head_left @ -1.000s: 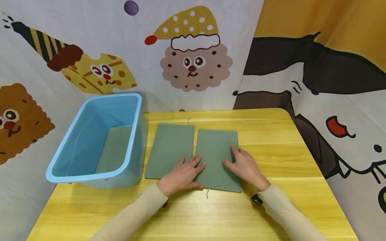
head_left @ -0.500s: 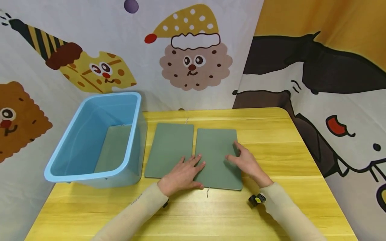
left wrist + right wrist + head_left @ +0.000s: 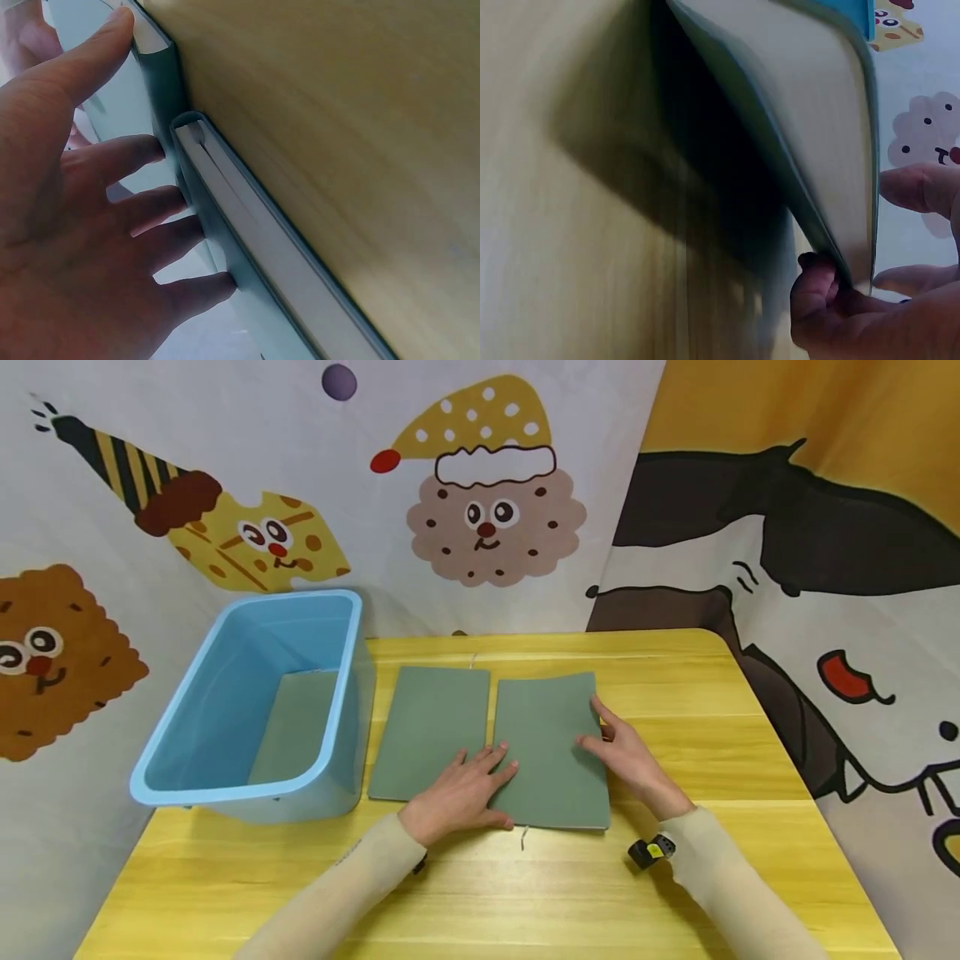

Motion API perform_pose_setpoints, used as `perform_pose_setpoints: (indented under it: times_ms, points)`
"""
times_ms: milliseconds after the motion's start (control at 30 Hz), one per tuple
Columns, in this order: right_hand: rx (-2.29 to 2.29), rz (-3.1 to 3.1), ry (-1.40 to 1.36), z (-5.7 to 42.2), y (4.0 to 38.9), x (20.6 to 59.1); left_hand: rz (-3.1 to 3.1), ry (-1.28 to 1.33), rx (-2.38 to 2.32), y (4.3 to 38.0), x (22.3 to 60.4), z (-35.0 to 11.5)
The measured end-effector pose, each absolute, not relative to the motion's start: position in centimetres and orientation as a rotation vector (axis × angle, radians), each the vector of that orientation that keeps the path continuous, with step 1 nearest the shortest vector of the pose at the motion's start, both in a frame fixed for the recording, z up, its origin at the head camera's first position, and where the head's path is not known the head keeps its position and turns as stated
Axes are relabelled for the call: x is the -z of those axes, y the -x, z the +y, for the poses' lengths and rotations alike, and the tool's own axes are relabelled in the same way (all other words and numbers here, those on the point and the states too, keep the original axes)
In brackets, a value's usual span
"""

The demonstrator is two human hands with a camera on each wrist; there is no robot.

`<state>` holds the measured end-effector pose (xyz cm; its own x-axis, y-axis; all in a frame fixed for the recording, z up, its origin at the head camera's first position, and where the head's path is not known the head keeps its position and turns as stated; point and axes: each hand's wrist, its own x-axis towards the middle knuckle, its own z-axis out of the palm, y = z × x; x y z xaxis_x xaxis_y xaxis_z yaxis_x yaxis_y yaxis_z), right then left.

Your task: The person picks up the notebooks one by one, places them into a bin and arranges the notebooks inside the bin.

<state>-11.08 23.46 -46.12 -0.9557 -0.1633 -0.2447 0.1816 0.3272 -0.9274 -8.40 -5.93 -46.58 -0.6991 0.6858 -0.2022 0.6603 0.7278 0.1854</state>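
Two grey-green hardcover notebooks lie side by side on the table. My left hand [image 3: 461, 797] spreads over the gap between them, fingers straight and touching the covers of the left notebook [image 3: 431, 718] and the right notebook [image 3: 543, 752]. In the left wrist view the page block of the left notebook [image 3: 255, 225] shows below my fingers. My right hand [image 3: 633, 764] pinches the outer edge of the right notebook, thumb on top and fingers curled underneath. Seen from the right wrist, that notebook's page edge [image 3: 825, 112] is raised off the wood, with a dark shadow below.
A blue plastic bin [image 3: 345, 693] stands left of the notebooks, with another grey-green flat piece [image 3: 296, 727] on its floor. Ribbon ends stick out beside the notebooks. Behind the wooden table [image 3: 660, 677] hangs a cartoon-printed cloth [image 3: 300, 410].
My right hand has moved from lying on the right notebook's cover to its outer edge, and that edge has come up slightly. The left hand keeps its place.
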Motion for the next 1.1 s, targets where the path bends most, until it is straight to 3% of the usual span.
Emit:
perform_pose_setpoints:
  times_ms: [333,1100]
  points:
    - [1.433,2.439,0.251,24.7,10.0,47.3,2.664,-1.039,-0.17,8.4,47.0,-5.9]
    - [1.953,2.149,0.082,24.8,8.4,46.1,2.746,-1.021,-0.37,7.6,45.4,-8.9]
